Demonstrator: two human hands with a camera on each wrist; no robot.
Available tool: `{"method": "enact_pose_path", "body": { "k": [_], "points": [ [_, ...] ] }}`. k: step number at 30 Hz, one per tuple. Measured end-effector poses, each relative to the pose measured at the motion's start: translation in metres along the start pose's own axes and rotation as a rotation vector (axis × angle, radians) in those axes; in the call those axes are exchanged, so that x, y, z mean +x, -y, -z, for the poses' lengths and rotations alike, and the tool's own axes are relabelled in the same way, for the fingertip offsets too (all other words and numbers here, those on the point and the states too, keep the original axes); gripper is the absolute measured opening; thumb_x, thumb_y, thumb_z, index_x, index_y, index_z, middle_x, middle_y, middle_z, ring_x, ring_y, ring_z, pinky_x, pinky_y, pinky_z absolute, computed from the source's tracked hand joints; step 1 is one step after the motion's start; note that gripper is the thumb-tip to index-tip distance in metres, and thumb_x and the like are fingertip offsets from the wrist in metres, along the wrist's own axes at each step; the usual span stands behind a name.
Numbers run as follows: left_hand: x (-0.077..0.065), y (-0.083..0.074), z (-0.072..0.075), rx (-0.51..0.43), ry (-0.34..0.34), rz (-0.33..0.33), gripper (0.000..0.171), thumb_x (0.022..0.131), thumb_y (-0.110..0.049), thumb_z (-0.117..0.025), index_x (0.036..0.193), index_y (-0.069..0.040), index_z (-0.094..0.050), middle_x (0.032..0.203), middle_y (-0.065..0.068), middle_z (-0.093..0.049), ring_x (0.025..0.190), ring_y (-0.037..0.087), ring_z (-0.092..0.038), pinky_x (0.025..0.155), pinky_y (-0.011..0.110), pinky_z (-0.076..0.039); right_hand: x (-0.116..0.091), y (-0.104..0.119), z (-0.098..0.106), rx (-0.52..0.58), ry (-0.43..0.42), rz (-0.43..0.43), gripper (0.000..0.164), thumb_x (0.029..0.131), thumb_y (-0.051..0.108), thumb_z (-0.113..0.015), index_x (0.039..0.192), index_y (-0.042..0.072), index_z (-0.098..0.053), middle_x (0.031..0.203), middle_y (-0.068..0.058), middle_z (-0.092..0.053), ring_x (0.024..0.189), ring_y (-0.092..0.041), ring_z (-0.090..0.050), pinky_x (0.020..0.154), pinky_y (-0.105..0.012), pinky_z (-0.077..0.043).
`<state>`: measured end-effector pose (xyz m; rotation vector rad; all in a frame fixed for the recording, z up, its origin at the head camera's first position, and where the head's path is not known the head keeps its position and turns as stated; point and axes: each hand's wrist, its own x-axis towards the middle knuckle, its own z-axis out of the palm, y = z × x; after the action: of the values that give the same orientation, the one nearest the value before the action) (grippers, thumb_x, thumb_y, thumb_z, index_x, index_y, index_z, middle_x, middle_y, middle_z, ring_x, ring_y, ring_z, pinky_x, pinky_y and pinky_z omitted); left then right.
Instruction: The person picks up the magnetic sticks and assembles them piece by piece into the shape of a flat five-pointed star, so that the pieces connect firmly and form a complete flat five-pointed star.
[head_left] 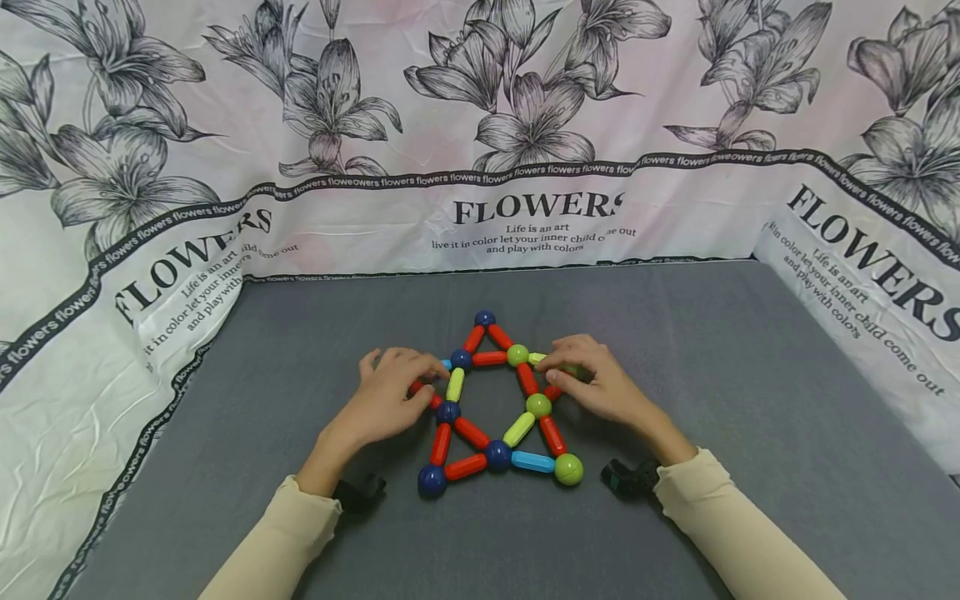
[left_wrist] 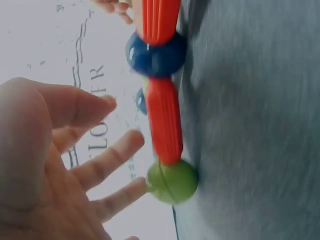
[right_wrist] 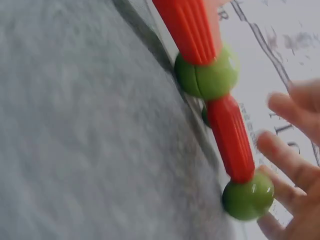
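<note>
A star-shaped frame of magnetic rods and balls lies flat on the grey cloth, with red rods point(head_left: 490, 358), lime-green rods point(head_left: 519, 429), a light-blue rod point(head_left: 533, 461), dark blue balls point(head_left: 498, 455) and green balls point(head_left: 569, 469). My left hand point(head_left: 393, 392) is over the star's left point, hiding part of it. In the left wrist view its fingers are spread, fingertips right at a green ball point(left_wrist: 172, 182) on a red rod point(left_wrist: 166, 122). Over the right point is my right hand point(head_left: 600, 379), fingers apart beside a green ball point(right_wrist: 248, 196) in the right wrist view.
Grey cloth point(head_left: 300, 333) covers the tabletop around the star. White flower-printed fabric point(head_left: 360, 225) with lettering rises along the back and both sides. A black strap device point(head_left: 630, 479) is on my right wrist, another point(head_left: 362, 493) on my left.
</note>
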<state>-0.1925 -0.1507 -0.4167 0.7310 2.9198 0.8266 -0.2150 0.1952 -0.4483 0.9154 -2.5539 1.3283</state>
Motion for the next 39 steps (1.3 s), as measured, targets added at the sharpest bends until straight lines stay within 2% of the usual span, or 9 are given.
{"method": "enact_pose_path", "body": {
  "k": [2,5,8,11,13,16,20,31,39],
  "points": [
    [0.000,0.005,0.004,0.018,-0.028,0.038,0.035,0.094,-0.012,-0.059,0.127,-0.022,-0.066,0.126,0.005,-0.066,0.132,0.036,-0.045,0.113,0.071,-0.008,0.000,-0.006,0.003,0.009,-0.093,-0.042,0.019,0.096,0.006,-0.066,0.113,0.010,-0.075,0.117,-0.010,-0.072,0.118,-0.027,-0.057,0.103,-0.048,-0.039],
    [-0.002,0.011,0.011,0.061,0.002,0.117,0.048,0.091,-0.010,-0.061,0.139,-0.018,-0.059,0.138,0.011,-0.060,0.135,0.042,-0.043,0.111,0.072,-0.013,-0.002,-0.014,0.010,0.005,-0.171,-0.140,0.023,0.098,0.005,-0.063,0.120,0.007,-0.071,0.118,-0.010,-0.071,0.112,-0.024,-0.059,0.098,-0.042,-0.044],
    [-0.004,0.017,0.014,0.103,0.065,0.189,0.054,0.092,-0.012,-0.063,0.145,-0.015,-0.054,0.142,0.015,-0.057,0.134,0.044,-0.043,0.109,0.071,-0.017,-0.005,-0.021,0.017,-0.007,-0.155,-0.212,0.032,0.095,-0.001,-0.061,0.126,0.005,-0.067,0.123,-0.015,-0.069,0.114,-0.029,-0.061,0.095,-0.036,-0.046],
    [-0.005,0.020,0.014,0.130,0.090,0.219,0.050,0.094,-0.017,-0.065,0.144,-0.013,-0.056,0.138,0.015,-0.059,0.128,0.043,-0.046,0.104,0.069,-0.023,-0.008,-0.026,0.024,-0.018,-0.082,-0.238,0.042,0.089,-0.005,-0.060,0.129,0.004,-0.066,0.125,-0.017,-0.068,0.116,-0.032,-0.059,0.094,-0.037,-0.046],
    [-0.004,0.021,0.012,0.138,0.081,0.225,0.047,0.095,-0.020,-0.066,0.141,-0.014,-0.058,0.134,0.014,-0.061,0.121,0.040,-0.049,0.100,0.066,-0.027,-0.009,-0.029,0.027,-0.032,-0.027,-0.237,0.045,0.086,-0.005,-0.062,0.129,0.006,-0.066,0.125,-0.015,-0.068,0.116,-0.030,-0.056,0.100,-0.042,-0.038],
    [-0.003,0.022,0.009,0.136,0.056,0.233,0.043,0.096,-0.023,-0.067,0.138,-0.015,-0.061,0.131,0.012,-0.065,0.112,0.036,-0.051,0.096,0.062,-0.028,-0.010,-0.031,0.029,-0.068,0.052,-0.220,0.047,0.084,0.000,-0.066,0.130,0.009,-0.066,0.128,-0.012,-0.068,0.114,-0.027,-0.051,0.097,-0.047,-0.027],
    [-0.002,0.023,0.006,0.128,0.037,0.239,0.042,0.097,-0.023,-0.068,0.137,-0.016,-0.062,0.132,0.009,-0.068,0.101,0.030,-0.051,0.095,0.061,-0.025,-0.010,-0.032,0.029,-0.113,0.106,-0.198,0.046,0.085,0.008,-0.071,0.130,0.012,-0.067,0.130,-0.010,-0.068,0.109,-0.025,-0.048,0.087,-0.042,-0.021],
    [0.000,0.021,-0.003,0.124,-0.046,0.229,0.049,0.097,-0.023,-0.068,0.145,-0.016,-0.056,0.129,0.013,-0.068,0.102,0.033,-0.053,0.098,0.063,-0.024,-0.011,-0.032,0.029,-0.104,0.074,-0.209,0.039,0.085,0.009,-0.075,0.123,0.015,-0.071,0.120,-0.007,-0.070,0.105,-0.024,-0.051,0.087,-0.041,-0.022],
    [0.000,0.019,-0.002,0.122,-0.031,0.238,0.048,0.096,-0.028,-0.069,0.142,-0.018,-0.058,0.122,0.010,-0.069,0.101,0.031,-0.052,0.100,0.064,-0.024,-0.011,-0.035,0.028,-0.109,0.073,-0.202,0.038,0.085,0.009,-0.075,0.122,0.017,-0.071,0.117,-0.005,-0.070,0.101,-0.020,-0.050,0.085,-0.040,-0.022]
  ]
}}
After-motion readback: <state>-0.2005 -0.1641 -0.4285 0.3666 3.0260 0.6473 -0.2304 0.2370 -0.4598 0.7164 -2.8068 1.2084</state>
